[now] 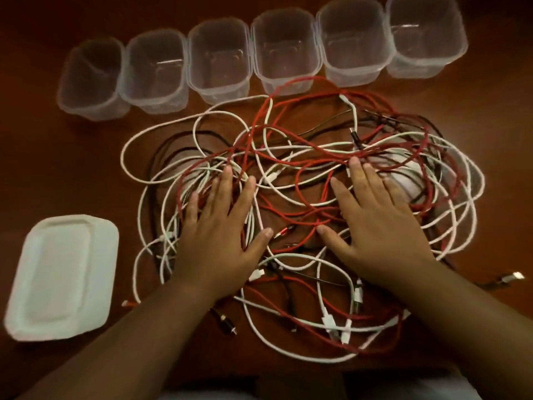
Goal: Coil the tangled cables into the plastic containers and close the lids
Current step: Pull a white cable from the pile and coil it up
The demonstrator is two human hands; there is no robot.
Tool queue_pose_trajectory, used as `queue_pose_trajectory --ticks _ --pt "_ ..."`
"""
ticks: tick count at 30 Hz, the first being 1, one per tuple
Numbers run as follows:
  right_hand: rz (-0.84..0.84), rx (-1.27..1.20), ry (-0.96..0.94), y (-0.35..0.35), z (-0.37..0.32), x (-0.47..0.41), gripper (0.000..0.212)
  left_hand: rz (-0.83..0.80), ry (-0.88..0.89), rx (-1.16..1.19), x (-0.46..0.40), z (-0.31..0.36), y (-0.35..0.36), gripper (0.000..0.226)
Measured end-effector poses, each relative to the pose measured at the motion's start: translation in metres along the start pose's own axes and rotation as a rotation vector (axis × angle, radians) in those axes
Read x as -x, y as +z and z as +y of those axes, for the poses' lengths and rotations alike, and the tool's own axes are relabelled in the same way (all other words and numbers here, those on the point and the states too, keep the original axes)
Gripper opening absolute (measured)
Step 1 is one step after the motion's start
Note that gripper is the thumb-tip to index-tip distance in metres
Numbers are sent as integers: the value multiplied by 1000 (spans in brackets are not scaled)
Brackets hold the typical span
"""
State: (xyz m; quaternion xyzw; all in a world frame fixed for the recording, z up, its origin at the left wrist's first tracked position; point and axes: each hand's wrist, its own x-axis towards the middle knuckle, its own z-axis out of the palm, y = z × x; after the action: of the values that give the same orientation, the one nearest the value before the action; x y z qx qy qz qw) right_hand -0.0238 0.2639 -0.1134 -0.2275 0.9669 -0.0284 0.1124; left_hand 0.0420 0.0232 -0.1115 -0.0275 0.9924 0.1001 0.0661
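Head view: cable tangle (302, 215), red, white and black, centre of table (57, 157). Left hand (222, 238) and right hand (377, 232) flat on it, fingers spread, grasping nothing. Six open containers (282, 50) rowed at 12 o'clock; lids (62, 278) at 8 o'clock, nearer left hand

The work surface was a dark reddish-brown wooden table (490, 116) with a smooth finish, it extended to every edge of the head view, and its near edge appeared darker than the rest.

The brown table (490, 116) bears tangled cables (302, 180), six containers (219, 59), seemingly stacked lids (65, 278).
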Motion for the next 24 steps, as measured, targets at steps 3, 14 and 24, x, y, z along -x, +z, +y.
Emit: queue_pose_trajectory --ticks 3,14,24 --pt "17 -7 0 0 1 1 89 23 6 -7 1 -1 2 78" --pt "143 -107 -44 4 3 6 72 77 -23 19 9 8 0 72" --pt "185 -296 -23 -2 -1 20 67 192 -35 147 19 11 -2 62"
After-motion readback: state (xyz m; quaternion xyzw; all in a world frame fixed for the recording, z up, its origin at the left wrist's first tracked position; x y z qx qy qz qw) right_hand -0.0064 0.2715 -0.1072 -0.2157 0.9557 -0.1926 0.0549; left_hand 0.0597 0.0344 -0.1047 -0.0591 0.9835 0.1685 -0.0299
